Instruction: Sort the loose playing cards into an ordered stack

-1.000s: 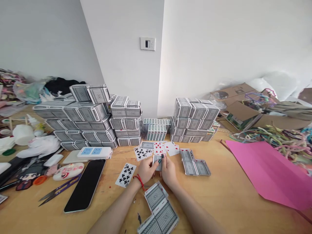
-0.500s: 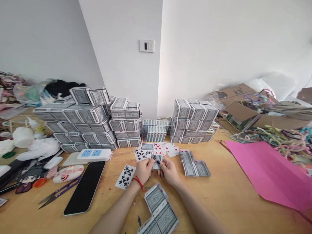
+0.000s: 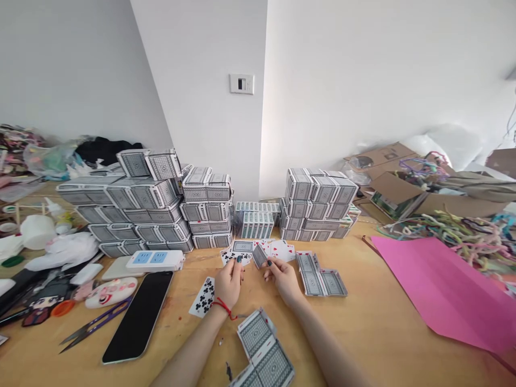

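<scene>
Between thumb and fingers, my right hand (image 3: 284,280) pinches a grey-backed playing card (image 3: 259,256), tilted above loose cards. My left hand (image 3: 228,284) is apart from it, fingers curled together with the thumb on top; whatever may be inside is hidden. Behind the hands lie face-up red-suit cards (image 3: 285,251) and a face-down card (image 3: 243,246). A ten of clubs (image 3: 202,297) rests left of my left wrist. Folded-card pieces joined in an L shape sit on the right (image 3: 309,273), and another card piece (image 3: 275,361) lies between my forearms.
Stacks of card-built blocks stand left (image 3: 141,215) and right (image 3: 318,204), with card boxes (image 3: 257,224) between. A phone (image 3: 139,317), scissors (image 3: 95,325) and white power strip (image 3: 155,260) lie left. Pink paper (image 3: 439,290) and a cardboard box (image 3: 397,188) are right.
My hands have moved apart. Both held the card before; now it stays in my right hand, tilted, while my left hand has drawn away to the left. The view has shifted slightly.
</scene>
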Demonstrator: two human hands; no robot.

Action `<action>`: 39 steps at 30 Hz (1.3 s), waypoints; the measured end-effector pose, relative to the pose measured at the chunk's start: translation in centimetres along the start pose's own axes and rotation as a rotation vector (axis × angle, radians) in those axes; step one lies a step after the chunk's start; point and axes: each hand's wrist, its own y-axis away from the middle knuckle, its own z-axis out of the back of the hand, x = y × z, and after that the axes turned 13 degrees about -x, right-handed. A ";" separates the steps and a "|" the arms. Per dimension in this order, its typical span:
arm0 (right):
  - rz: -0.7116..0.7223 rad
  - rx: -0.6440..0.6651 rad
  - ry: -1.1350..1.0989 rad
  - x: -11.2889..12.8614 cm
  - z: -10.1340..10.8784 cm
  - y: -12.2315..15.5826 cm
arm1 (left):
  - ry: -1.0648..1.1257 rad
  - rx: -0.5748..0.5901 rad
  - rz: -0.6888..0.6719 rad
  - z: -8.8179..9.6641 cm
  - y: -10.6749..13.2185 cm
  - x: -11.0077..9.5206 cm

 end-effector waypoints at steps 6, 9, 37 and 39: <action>0.353 -0.158 0.360 -0.6 1.2 -0.9 | -0.226 -0.079 -0.247 0.3 -1.0 0.7; 0.649 -0.198 0.663 -0.6 2.0 -1.3 | -0.297 -0.071 -0.325 0.2 -1.3 1.4; 0.714 -0.128 1.240 0.5 2.0 -0.1 | -0.523 -0.245 -0.246 0.6 -1.3 1.5; 0.738 -0.076 1.208 0.4 1.9 -0.1 | -0.402 -0.342 -0.145 1.0 -1.6 1.6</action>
